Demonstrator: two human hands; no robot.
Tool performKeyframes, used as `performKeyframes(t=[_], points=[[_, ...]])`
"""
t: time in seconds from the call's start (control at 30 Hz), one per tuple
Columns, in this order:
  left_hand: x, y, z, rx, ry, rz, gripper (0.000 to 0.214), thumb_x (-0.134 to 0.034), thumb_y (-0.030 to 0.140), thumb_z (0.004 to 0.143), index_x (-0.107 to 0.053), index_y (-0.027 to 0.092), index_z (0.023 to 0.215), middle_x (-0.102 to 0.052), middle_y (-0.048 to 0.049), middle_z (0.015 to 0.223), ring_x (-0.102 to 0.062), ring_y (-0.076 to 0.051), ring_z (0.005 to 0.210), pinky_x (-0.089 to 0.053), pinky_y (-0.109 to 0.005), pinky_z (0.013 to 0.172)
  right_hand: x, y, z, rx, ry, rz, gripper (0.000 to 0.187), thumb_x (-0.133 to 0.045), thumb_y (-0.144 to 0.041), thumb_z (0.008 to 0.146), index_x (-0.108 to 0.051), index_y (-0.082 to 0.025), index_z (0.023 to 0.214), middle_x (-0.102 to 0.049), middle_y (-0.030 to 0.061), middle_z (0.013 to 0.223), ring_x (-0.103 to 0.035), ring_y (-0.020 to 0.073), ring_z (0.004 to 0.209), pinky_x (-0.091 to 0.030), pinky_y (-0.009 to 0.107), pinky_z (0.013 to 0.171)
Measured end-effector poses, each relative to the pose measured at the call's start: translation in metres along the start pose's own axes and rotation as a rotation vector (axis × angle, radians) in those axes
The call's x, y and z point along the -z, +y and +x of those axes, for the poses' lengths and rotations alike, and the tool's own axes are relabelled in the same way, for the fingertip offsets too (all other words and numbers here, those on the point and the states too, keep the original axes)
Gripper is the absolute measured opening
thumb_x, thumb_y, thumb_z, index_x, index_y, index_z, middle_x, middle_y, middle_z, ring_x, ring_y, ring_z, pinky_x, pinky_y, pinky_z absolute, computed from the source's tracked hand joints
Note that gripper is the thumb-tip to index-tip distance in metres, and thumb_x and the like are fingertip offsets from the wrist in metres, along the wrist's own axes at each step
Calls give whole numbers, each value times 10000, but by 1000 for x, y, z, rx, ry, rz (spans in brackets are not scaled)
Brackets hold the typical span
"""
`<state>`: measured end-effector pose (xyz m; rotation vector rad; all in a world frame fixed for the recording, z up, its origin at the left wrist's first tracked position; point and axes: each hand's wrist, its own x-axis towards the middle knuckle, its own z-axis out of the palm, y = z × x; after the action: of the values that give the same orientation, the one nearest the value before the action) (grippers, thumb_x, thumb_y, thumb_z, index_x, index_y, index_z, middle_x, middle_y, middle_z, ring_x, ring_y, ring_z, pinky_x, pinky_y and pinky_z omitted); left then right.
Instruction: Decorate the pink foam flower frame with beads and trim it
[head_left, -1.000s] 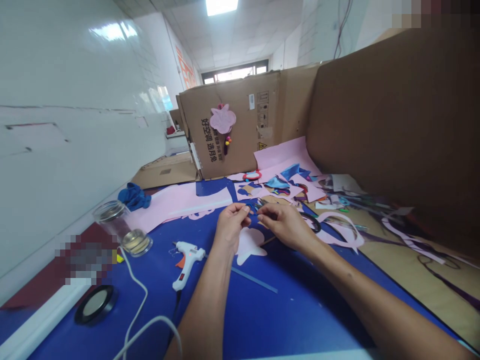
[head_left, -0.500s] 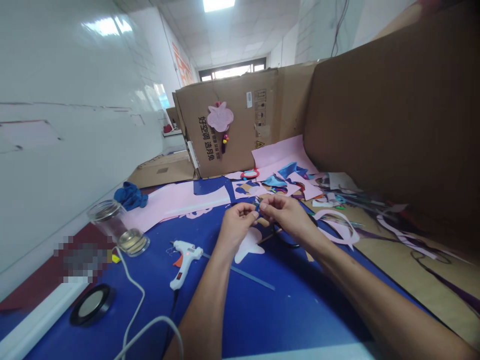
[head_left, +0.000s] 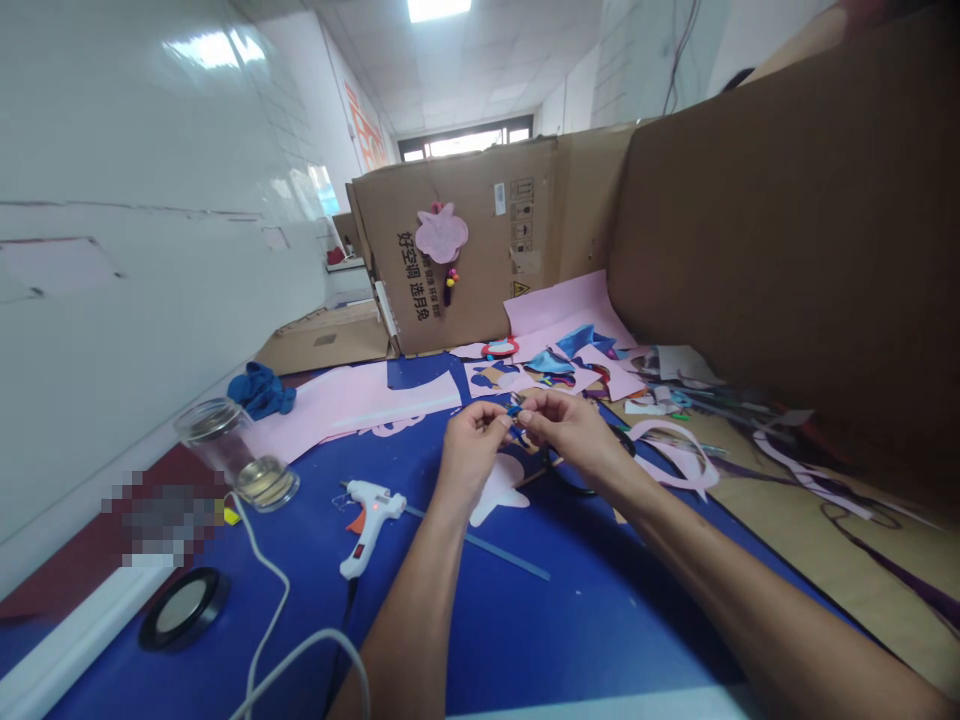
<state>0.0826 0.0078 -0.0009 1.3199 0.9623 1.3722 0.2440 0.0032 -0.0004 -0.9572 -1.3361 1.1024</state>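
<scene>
My left hand [head_left: 478, 440] and my right hand [head_left: 564, 425] meet above the blue table, fingertips almost touching. Both pinch a small blue strip [head_left: 514, 411], which looks like ribbon or cord; its exact kind is too small to tell. A short blue end hangs below the fingers. Under my hands lies a pink paper cutout [head_left: 501, 492] with rounded points, partly covered by my left hand. Beside my right hand, black loops [head_left: 571, 482] that look like scissor handles are partly hidden.
A white glue gun [head_left: 370, 520] with a lit red light lies left of my arm, near a clear glue stick [head_left: 506, 556]. A glass jar [head_left: 238, 455] and black tape roll [head_left: 184, 608] stand further left. Pink paper scraps [head_left: 671, 455] and cardboard walls [head_left: 480, 250] border the table.
My fingers have shifted slightly around the blue strip, and more of it now shows between and below them. The things on the table stay where they were.
</scene>
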Motion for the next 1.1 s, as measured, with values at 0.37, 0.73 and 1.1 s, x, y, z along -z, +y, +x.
performKeyframes(t=[0.37, 0.73, 1.1], points=[[1, -2, 3, -2, 72, 22, 88, -772, 230, 739, -697, 190, 762, -631, 20, 638, -566, -114, 568, -455, -230, 584, -4, 1, -2, -39, -61, -12, 391, -857, -526, 719, -663, -205, 829, -624, -33, 644, -521, 127, 560, -435, 268, 554], [1, -4, 1, -71, -5, 119, 35, -727, 213, 785, -697, 197, 772, -655, 8, 700, -573, -128, 595, -461, -249, 603, 2, -3, -1, 13, -44, -47, 342, -861, -477, 722, -695, -194, 819, -624, -31, 666, -524, 124, 563, -419, 266, 548], [-4, -7, 0, -59, 7, 129, 50, -724, 219, 788, -686, 195, 766, -657, 6, 705, -572, -122, 601, -444, -242, 605, -2, 1, -3, 21, 8, -67, 347, -827, -502, 774, -658, -200, 802, -622, -22, 614, -529, 137, 548, -397, 273, 544]])
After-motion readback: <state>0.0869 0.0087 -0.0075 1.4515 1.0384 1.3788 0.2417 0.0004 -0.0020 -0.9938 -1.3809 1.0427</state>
